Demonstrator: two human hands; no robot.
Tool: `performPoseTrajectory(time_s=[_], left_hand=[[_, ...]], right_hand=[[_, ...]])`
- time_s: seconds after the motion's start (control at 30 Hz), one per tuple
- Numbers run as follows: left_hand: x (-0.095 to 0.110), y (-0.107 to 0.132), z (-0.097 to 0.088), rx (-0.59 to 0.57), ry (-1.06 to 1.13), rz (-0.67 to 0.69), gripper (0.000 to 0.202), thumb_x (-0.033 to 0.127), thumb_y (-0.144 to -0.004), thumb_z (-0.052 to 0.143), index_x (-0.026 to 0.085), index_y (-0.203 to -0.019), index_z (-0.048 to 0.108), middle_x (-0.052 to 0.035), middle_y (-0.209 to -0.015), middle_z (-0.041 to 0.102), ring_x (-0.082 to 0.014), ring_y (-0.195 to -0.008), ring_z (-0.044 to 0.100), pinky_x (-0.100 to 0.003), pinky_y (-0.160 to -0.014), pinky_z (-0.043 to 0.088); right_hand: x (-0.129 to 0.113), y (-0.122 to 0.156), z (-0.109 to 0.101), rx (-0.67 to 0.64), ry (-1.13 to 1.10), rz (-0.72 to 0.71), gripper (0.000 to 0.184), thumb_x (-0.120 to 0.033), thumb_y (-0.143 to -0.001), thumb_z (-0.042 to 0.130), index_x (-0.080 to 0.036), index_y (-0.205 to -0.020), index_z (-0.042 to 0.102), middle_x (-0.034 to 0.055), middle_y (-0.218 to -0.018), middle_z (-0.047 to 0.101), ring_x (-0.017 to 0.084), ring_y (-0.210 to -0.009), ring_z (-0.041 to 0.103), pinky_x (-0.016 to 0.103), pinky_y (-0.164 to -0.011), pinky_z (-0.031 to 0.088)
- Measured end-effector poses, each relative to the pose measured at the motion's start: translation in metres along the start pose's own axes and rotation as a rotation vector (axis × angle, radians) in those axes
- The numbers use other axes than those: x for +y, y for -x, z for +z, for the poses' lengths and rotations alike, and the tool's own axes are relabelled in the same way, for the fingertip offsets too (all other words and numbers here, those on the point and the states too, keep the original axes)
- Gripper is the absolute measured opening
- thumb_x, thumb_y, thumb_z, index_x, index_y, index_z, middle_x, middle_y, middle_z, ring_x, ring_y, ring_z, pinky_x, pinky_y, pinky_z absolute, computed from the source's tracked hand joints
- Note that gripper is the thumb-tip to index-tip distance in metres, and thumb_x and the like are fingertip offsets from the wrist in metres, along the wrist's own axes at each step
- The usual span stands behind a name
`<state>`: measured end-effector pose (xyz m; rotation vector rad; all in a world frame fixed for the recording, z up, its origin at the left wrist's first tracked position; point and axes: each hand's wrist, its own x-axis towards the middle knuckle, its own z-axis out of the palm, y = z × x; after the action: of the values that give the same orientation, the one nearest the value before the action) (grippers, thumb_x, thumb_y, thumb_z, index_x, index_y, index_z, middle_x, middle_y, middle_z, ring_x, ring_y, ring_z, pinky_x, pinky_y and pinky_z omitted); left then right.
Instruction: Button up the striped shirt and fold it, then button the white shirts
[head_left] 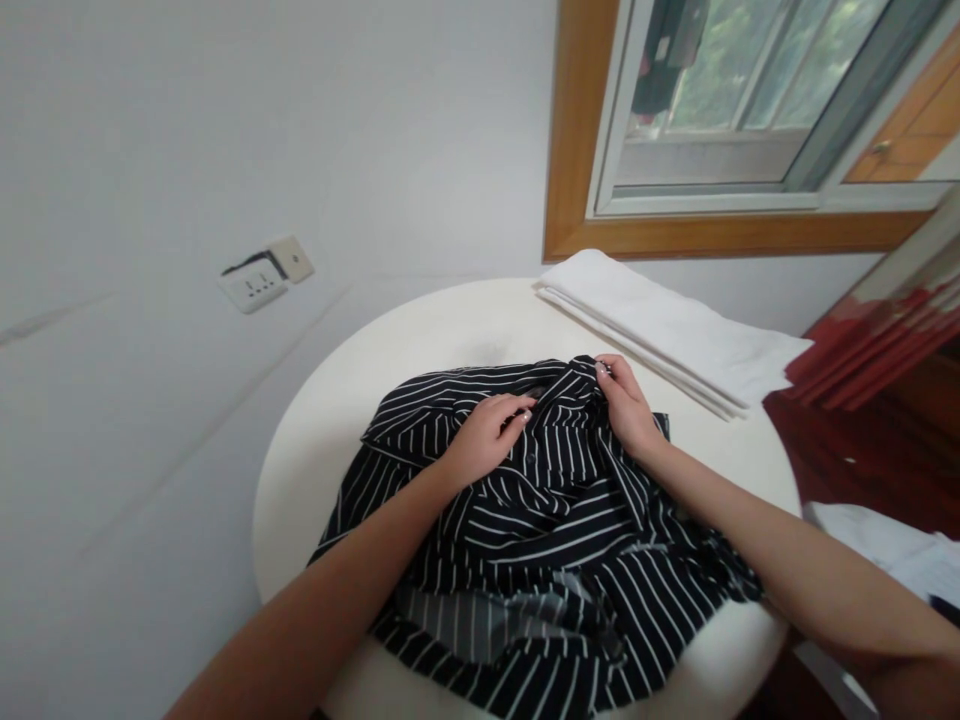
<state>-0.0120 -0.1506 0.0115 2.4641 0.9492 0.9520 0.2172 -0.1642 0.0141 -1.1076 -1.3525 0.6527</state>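
A black shirt with thin white stripes (555, 540) lies crumpled on a round white table (420, 350). My left hand (486, 434) rests on the shirt near its collar, fingers curled and pinching the fabric. My right hand (624, 398) grips a fold of the same shirt at its far edge, fingers closed on the cloth. Both forearms reach in from the bottom of the view over the shirt.
A folded white cloth (667, 330) lies at the table's far right. A wall socket (259, 280) sits on the white wall to the left. A wood-framed window (735, 120) is behind. Red fabric (877, 340) and a white item (892, 550) lie to the right.
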Motion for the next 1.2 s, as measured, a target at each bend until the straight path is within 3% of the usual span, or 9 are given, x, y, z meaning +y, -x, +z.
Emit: performPoseTrajectory(time_s=[0.17, 0.47, 0.7, 0.87, 1.2], left_hand=[[-0.0045, 0.0006, 0.0, -0.011, 0.117, 0.016, 0.027, 0.018, -0.092, 0.043, 0.02, -0.111, 0.061, -0.0063, -0.099, 0.065, -0.017, -0.094, 0.06, -0.034, -0.087, 0.049], [-0.001, -0.0012, -0.0062, -0.005, 0.148, 0.032, 0.024, 0.029, -0.091, 0.049, 0.02, -0.108, 0.064, -0.0054, -0.093, 0.064, -0.0163, -0.087, 0.06, -0.033, -0.082, 0.049], [0.0031, -0.0022, -0.0067, 0.128, 0.094, -0.033, 0.018, 0.025, -0.089, 0.052, 0.019, -0.098, 0.067, -0.0042, -0.088, 0.067, -0.0162, -0.084, 0.061, -0.032, -0.08, 0.05], [0.0, -0.001, -0.0022, 0.207, 0.084, -0.099, 0.015, 0.024, -0.086, 0.056, 0.017, -0.097, 0.065, -0.0052, -0.097, 0.069, -0.0161, -0.089, 0.063, -0.032, -0.085, 0.051], [0.0043, -0.0004, 0.0024, 0.249, 0.049, -0.164, 0.009, 0.027, -0.082, 0.061, 0.019, -0.086, 0.064, -0.0015, -0.085, 0.069, -0.015, -0.079, 0.064, -0.03, -0.077, 0.053]], right_hand=[[0.0058, -0.0013, -0.0006, 0.012, -0.044, 0.059, 0.018, -0.043, -0.088, 0.046, -0.027, -0.094, 0.054, 0.0016, -0.094, 0.056, 0.021, -0.094, 0.052, 0.038, -0.096, 0.038], [0.0093, -0.0033, -0.0018, 0.029, -0.06, 0.15, 0.024, -0.046, -0.084, 0.047, -0.025, -0.093, 0.055, 0.0022, -0.095, 0.061, 0.022, -0.094, 0.055, 0.038, -0.091, 0.043], [0.0056, -0.0018, -0.0003, 0.013, -0.108, 0.167, 0.024, -0.046, -0.083, 0.049, -0.025, -0.091, 0.056, 0.0018, -0.094, 0.062, 0.022, -0.092, 0.056, 0.037, -0.087, 0.044], [0.0056, -0.0032, -0.0001, -0.019, -0.141, 0.218, 0.022, -0.045, -0.08, 0.052, -0.024, -0.087, 0.056, 0.0005, -0.087, 0.061, 0.02, -0.087, 0.056, 0.034, -0.083, 0.044], [0.0051, -0.0025, 0.001, -0.066, -0.125, 0.176, 0.022, -0.045, -0.081, 0.052, -0.024, -0.085, 0.058, -0.0003, -0.083, 0.062, 0.02, -0.085, 0.056, 0.035, -0.083, 0.044]])
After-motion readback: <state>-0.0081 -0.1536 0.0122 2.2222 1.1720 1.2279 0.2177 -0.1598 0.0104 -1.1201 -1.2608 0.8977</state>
